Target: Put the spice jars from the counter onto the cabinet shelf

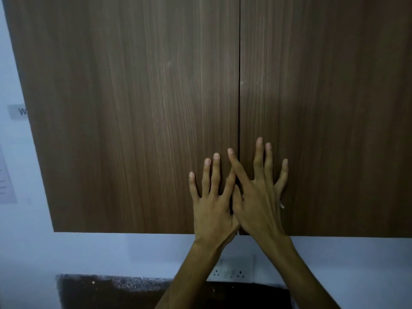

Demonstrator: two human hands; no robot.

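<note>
A dark wood wall cabinet fills the view, its left door [133, 108] and right door [323, 108] both closed with a thin gap between them. My left hand [211, 201] lies flat on the left door near its lower right corner, fingers spread. My right hand [260, 197] lies flat on the right door near its lower left corner, its index finger crossing over the gap and over my left hand. Neither hand holds anything. No spice jars and no shelf are visible.
Below the cabinet is a pale wall with a white double socket [234, 270]. A dark speckled counter [111, 291] runs along the bottom. Papers [6, 175] and a small label [19, 111] are stuck to the wall at the left.
</note>
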